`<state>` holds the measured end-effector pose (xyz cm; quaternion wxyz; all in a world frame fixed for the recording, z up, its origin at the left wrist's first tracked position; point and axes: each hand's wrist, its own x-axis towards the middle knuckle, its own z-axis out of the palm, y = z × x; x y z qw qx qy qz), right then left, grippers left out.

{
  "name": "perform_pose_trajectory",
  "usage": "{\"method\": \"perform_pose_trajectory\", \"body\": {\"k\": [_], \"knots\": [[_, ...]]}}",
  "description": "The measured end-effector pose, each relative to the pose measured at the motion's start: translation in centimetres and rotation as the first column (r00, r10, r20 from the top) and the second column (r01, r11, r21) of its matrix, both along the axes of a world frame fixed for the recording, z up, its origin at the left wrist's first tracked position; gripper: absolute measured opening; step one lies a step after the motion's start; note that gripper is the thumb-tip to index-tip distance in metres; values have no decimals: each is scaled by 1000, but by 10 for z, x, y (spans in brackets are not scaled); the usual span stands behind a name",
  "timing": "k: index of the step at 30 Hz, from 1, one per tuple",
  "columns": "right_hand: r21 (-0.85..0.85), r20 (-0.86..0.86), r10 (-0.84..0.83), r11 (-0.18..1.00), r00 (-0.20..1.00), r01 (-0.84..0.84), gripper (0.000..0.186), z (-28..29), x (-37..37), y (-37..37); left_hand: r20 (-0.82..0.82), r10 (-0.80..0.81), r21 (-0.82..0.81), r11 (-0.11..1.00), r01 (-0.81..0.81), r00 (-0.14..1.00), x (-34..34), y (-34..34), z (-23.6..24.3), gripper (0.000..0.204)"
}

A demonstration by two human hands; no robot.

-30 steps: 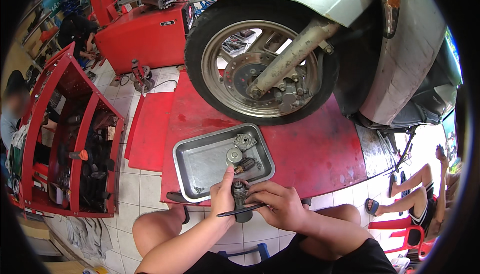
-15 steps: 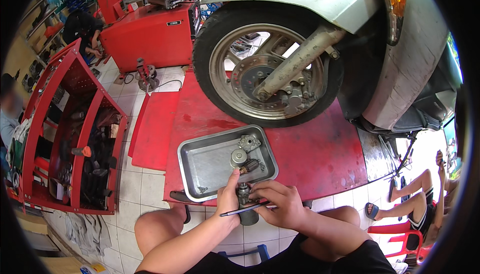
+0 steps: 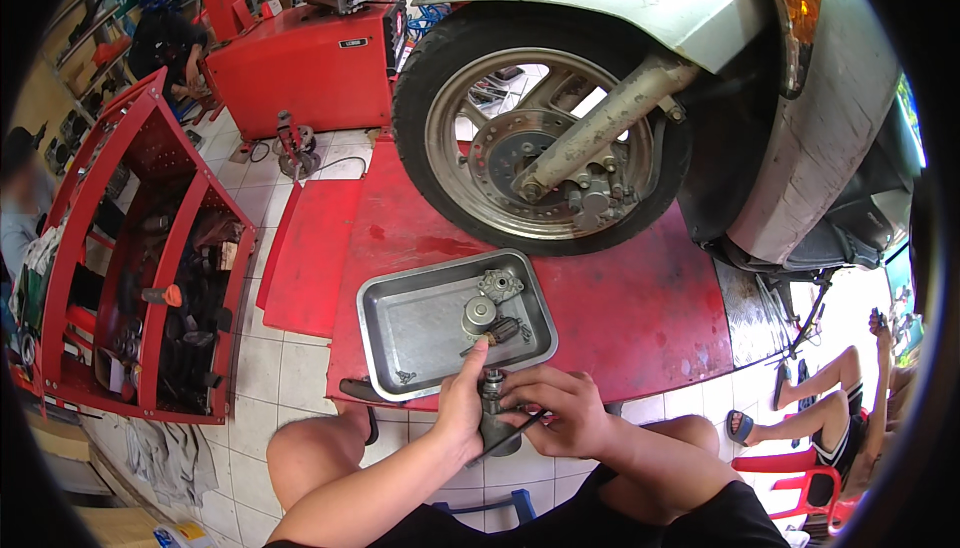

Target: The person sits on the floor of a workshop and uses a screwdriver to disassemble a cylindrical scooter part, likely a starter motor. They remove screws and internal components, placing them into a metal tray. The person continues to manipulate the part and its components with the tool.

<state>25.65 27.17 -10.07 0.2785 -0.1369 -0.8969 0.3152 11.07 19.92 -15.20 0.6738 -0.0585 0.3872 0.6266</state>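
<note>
Head view of a person seated at the near edge of a red lift platform (image 3: 620,308), taken here as the landmark. The left hand (image 3: 462,403) is closed round a small dark cylindrical metal part (image 3: 493,418), thumb raised along its upper end, which sits just off the platform's near edge, above the knees. The right hand (image 3: 555,410) grips the same part from the other side and also pinches a thin dark rod-like tool (image 3: 510,435) that slants down and to the left beneath it; what kind of tool cannot be told. On the platform, just beyond the hands, lies a shallow rectangular grey metal tray (image 3: 400,333) holding a round grey cap-shaped piece (image 3: 478,316) and a small silver bracket-like casting (image 3: 500,285). Against the earlier views, the part and both hands sit a little nearer the tray and the tool's angle has shifted slightly; the grip itself is unchanged, which suggests continued fine work on the part. Farther across the platform stands a scooter's front wheel (image 3: 545,148); left of the platform, a red tool trolley (image 3: 150,248).
</note>
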Motion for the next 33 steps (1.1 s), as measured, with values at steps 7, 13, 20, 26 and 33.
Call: {"method": "perform_pose_trajectory", "body": {"k": [7,13,20,26,33], "knots": [[24,22,-49,999,999,48,29,0,-3,-4,17,-1,-6,1000,1,1000,0,-2,12,55],[3,11,-39,999,999,39,28,4,-3,-4,3,-5,-38,999,5,1000,1,-2,5,55],[-22,-55,-13,1000,998,12,26,0,-4,-2,-33,-22,-63,998,20,999,-1,-2,-2,56],[-48,-25,-31,998,999,30,28,4,-4,-4,-48,5,-76,997,-9,999,2,-1,2,54],[-245,-24,-47,969,999,40,25,8,-1,4,-16,3,-83,997,-4,1000,1,0,5,55]]}}
